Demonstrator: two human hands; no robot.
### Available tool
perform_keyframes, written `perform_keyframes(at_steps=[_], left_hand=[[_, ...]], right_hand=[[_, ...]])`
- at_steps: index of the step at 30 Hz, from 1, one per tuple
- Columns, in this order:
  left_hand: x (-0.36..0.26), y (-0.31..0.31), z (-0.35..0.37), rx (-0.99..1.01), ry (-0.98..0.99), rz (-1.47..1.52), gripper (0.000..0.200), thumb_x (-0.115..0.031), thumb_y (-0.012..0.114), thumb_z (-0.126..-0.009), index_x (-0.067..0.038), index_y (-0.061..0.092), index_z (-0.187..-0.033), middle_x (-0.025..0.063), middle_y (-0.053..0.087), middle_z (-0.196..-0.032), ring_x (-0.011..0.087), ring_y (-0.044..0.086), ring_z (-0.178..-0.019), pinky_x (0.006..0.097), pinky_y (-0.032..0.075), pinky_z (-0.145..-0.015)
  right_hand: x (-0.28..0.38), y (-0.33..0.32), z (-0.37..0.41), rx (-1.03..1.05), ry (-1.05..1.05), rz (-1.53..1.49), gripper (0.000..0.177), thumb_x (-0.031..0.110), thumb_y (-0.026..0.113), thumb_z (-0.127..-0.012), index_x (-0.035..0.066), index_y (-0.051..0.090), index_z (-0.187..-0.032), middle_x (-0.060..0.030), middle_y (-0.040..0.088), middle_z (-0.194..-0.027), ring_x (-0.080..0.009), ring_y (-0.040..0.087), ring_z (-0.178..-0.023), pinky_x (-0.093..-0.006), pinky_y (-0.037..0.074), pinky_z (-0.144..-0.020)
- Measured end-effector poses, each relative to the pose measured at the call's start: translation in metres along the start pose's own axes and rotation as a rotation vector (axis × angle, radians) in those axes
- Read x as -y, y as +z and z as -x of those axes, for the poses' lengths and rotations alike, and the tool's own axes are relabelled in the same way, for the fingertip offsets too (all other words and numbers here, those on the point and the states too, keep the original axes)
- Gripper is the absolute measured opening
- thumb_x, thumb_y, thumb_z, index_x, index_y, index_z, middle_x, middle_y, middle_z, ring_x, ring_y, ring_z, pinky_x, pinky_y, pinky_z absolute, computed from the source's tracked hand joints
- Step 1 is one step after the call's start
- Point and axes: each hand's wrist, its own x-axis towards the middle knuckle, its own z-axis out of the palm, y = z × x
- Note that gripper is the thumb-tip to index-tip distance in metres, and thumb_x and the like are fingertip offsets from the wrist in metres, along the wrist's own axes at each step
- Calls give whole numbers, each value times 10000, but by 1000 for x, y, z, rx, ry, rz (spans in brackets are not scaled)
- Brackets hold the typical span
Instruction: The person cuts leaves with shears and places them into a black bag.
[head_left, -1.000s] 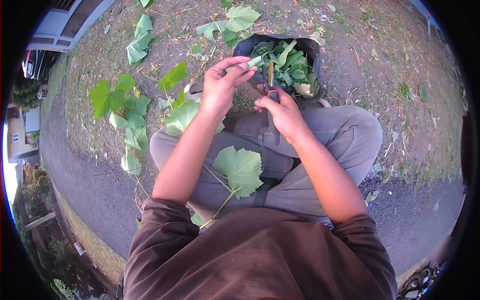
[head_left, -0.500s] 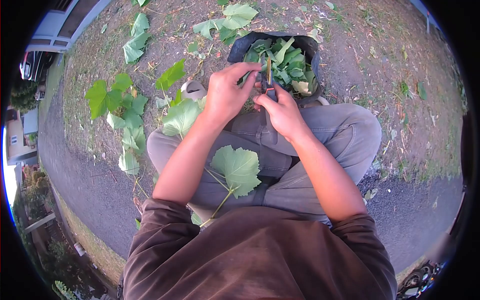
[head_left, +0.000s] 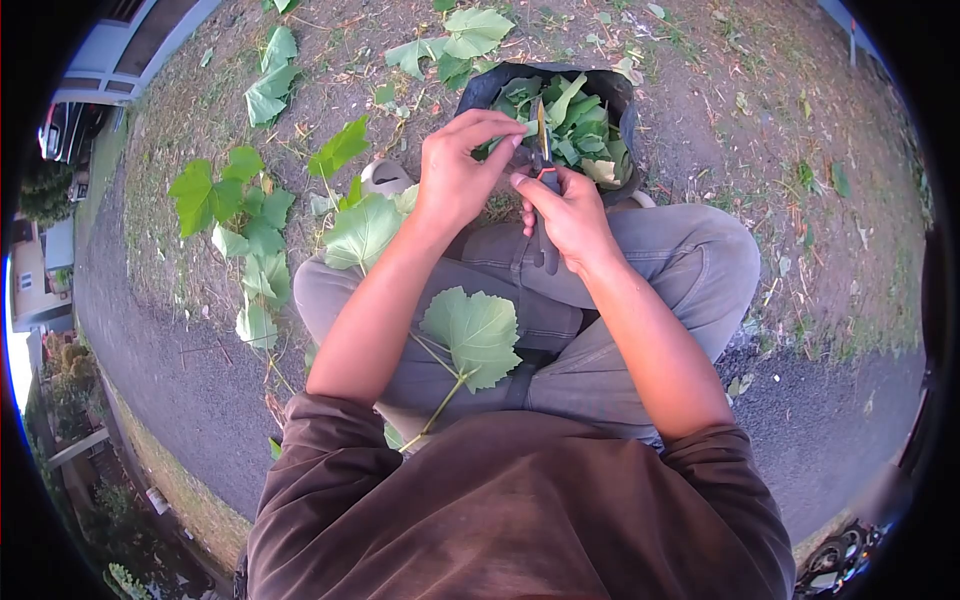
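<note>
My right hand [head_left: 575,222] is wrapped round the dark-handled garden shears [head_left: 544,128], whose blades point away from me over the bag. My left hand [head_left: 458,168] is closed in a pinch beside the blades, with a small piece of green leaf [head_left: 531,128] at its fingertips. Just beyond both hands stands an open black bag [head_left: 478,95] that holds many cut green leaf pieces [head_left: 584,127]. Across my lap lies a vine stem with a broad leaf [head_left: 474,338]. Another large leaf [head_left: 362,234] rests by my left knee.
Leafy vine cuttings [head_left: 262,235] trail over the ground on the left. More leaves [head_left: 476,34] lie beyond the bag. I sit cross-legged where bare soil meets grey gravel [head_left: 165,385]. A motorcycle [head_left: 838,560] is partly visible at the lower right.
The shears and my right hand have shifted slightly to the right, and the blades look closer together. My right thumb has moved along the handle. The left hand has barely moved.
</note>
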Motion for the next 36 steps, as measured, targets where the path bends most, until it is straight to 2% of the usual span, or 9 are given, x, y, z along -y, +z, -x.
perform_keyframes(at_steps=[4,6,13,17,19,23,28,32,36], left_hand=[[8,-3,-1,-53,-47,32,213,-14,771,-907,-22,791,-1119,102,780,-1083,190,750,-1005,332,588,-901],[15,-3,-4,-102,-347,522,189,-5,743,-946,23,755,-1132,117,771,-1084,189,757,-966,296,606,-860],[24,-7,-1,-57,-544,903,184,-19,740,-970,22,695,-1143,136,754,-1082,205,762,-997,295,632,-906],[18,-3,1,21,-564,854,183,-27,748,-965,29,707,-1134,128,754,-1084,192,756,-997,292,632,-910],[13,0,0,56,-503,672,182,-38,763,-957,34,733,-1121,117,752,-1088,159,745,-993,266,615,-892],[10,4,-1,104,-509,478,183,-44,776,-946,31,761,-1113,93,754,-1083,131,728,-991,260,593,-867],[14,6,-7,91,-169,237,192,-58,774,-922,-27,806,-1109,95,770,-1083,139,711,-1020,297,552,-896],[14,2,-27,135,-237,256,208,-25,743,-958,11,774,-1160,88,765,-1092,147,727,-1006,288,593,-885],[23,8,-37,-1,-351,606,215,-15,740,-943,32,749,-1152,126,780,-1043,150,757,-953,269,592,-865]], right_hand=[[-1,0,-4,-39,37,-227,243,239,738,-982,22,674,-1071,-16,626,-792,-124,620,-650,-303,533,-616],[2,-2,-5,-76,74,-239,246,221,719,-981,15,666,-1104,-27,644,-834,-130,643,-722,-300,544,-683],[-15,0,-6,85,-129,113,284,192,725,-937,3,633,-1128,-41,678,-881,-120,634,-824,-302,496,-770],[-15,-2,-8,73,-156,144,268,195,731,-930,11,648,-1107,-37,672,-865,-117,628,-820,-304,494,-769],[-9,-4,-7,82,-139,244,348,145,689,-974,-12,640,-1281,-5,643,-923,-102,596,-832,-286,491,-795],[-8,-3,-7,64,-128,185,302,165,704,-985,-4,659,-1231,6,633,-888,-91,592,-800,-276,488,-747],[2,-5,-5,-20,-83,160,251,211,727,-997,17,682,-1150,9,610,-813,-97,580,-687,-271,489,-656],[-1,-7,-9,-38,-60,-5,252,234,759,-973,25,691,-1097,3,605,-751,-102,585,-599,-290,506,-574],[8,-8,-8,-67,-19,-196,286,223,747,-970,21,660,-1153,-16,628,-834,-117,625,-703,-283,534,-673]])
